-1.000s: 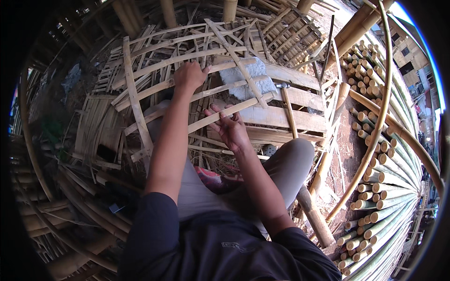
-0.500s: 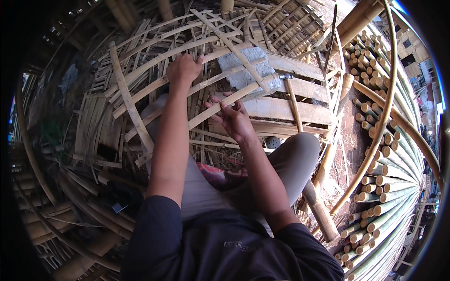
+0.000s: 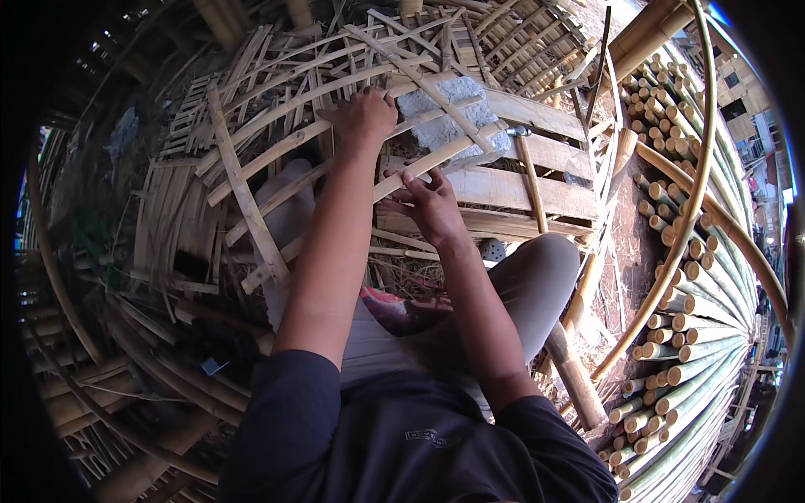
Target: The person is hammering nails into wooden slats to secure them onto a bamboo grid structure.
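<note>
A frame of pale split-bamboo slats lies across my lap and the stone in front of me. One crosspiece (image 3: pixel 241 186) ties its left side and another crosspiece (image 3: pixel 419 80) crosses its right side. My left hand (image 3: pixel 366 116) is closed over one of the middle slats, knuckles up. Lower and to the right, my right hand (image 3: pixel 429 208) holds the nearest bamboo slat (image 3: pixel 438 157) from below, thumb against its edge. Under the frame's right end sits a rough grey-white stone block (image 3: pixel 457 117). My left forearm hides part of the slats.
A wooden plank platform (image 3: pixel 511 189) supports the stone. A hammer with a wooden handle (image 3: pixel 532 184) leans at its right. Cut bamboo poles (image 3: pixel 696 302) are stacked far right. Loose bamboo strips (image 3: pixel 168 226) lie left, and a bent pole (image 3: pixel 692 193) arches on the right.
My left hand has moved right along the frame, nearer the stone. My right hand stays at the near slat, its fingers drawn closer round it. The view has shifted slightly.
</note>
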A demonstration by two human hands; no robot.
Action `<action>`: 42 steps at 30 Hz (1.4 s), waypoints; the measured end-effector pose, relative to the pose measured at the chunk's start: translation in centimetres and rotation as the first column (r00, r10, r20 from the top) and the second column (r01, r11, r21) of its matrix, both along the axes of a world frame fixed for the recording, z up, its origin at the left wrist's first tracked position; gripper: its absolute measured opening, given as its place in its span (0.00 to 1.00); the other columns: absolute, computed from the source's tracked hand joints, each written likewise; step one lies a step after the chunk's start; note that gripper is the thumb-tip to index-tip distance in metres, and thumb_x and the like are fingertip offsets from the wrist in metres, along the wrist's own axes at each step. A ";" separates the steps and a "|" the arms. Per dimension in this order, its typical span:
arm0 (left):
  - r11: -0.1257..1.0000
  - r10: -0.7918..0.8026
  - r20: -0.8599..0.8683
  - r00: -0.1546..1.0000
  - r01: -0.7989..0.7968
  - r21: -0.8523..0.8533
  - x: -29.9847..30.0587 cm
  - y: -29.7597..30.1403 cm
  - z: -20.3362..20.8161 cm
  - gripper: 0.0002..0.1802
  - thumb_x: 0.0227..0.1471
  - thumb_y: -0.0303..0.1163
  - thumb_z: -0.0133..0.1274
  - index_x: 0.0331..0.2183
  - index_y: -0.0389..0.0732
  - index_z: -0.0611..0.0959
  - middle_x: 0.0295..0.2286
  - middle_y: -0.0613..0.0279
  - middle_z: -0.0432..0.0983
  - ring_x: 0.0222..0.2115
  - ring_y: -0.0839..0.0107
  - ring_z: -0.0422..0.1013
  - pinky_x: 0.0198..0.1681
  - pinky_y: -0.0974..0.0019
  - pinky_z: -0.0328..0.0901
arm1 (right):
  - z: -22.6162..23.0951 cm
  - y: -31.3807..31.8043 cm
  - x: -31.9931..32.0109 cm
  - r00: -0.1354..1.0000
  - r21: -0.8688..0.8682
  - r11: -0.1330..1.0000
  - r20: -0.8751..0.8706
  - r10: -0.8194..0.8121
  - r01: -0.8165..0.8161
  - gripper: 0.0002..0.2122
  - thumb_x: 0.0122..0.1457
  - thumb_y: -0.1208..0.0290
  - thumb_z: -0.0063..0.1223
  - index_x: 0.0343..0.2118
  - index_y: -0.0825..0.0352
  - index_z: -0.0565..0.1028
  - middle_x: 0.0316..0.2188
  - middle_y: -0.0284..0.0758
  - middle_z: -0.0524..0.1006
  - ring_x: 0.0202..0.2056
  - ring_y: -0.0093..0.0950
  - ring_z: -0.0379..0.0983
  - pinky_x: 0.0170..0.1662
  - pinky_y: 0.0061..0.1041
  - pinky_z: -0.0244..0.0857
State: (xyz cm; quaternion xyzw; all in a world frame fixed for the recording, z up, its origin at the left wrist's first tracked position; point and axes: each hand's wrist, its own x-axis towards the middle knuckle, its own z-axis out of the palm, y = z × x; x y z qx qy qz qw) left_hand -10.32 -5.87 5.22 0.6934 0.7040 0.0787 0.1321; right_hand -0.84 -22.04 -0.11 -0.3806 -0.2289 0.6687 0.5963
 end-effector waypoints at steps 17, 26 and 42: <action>0.951 0.022 -0.144 0.989 0.024 0.310 0.6 -1.3 -1.9 0.25 0.58 0.51 0.43 0.46 0.44 0.80 0.42 0.54 0.79 0.48 0.51 0.70 0.52 0.36 0.54 | 9.4 -4.1 9.0 -0.013 -0.340 0.916 0.938 0.345 -0.212 0.22 0.61 0.54 0.54 0.47 0.70 0.75 0.38 0.49 0.81 0.43 0.42 0.79 0.45 0.37 0.71; 0.957 0.008 -0.096 0.995 0.020 0.289 1.0 -1.7 -1.2 0.23 0.58 0.48 0.45 0.45 0.42 0.81 0.41 0.53 0.80 0.47 0.51 0.71 0.52 0.34 0.55 | 2.5 0.1 25.3 -0.531 -0.483 0.872 0.720 0.447 0.080 0.26 0.60 0.50 0.51 0.53 0.66 0.71 0.42 0.50 0.79 0.47 0.46 0.75 0.50 0.42 0.68; 0.952 0.046 -0.130 0.990 -0.004 0.306 1.1 -1.5 -1.9 0.24 0.58 0.48 0.44 0.47 0.43 0.80 0.43 0.54 0.79 0.53 0.52 0.69 0.55 0.31 0.52 | -4.8 3.3 28.2 -0.334 -0.411 0.905 0.842 0.424 0.113 0.31 0.60 0.45 0.47 0.49 0.75 0.71 0.44 0.59 0.75 0.49 0.53 0.72 0.52 0.43 0.67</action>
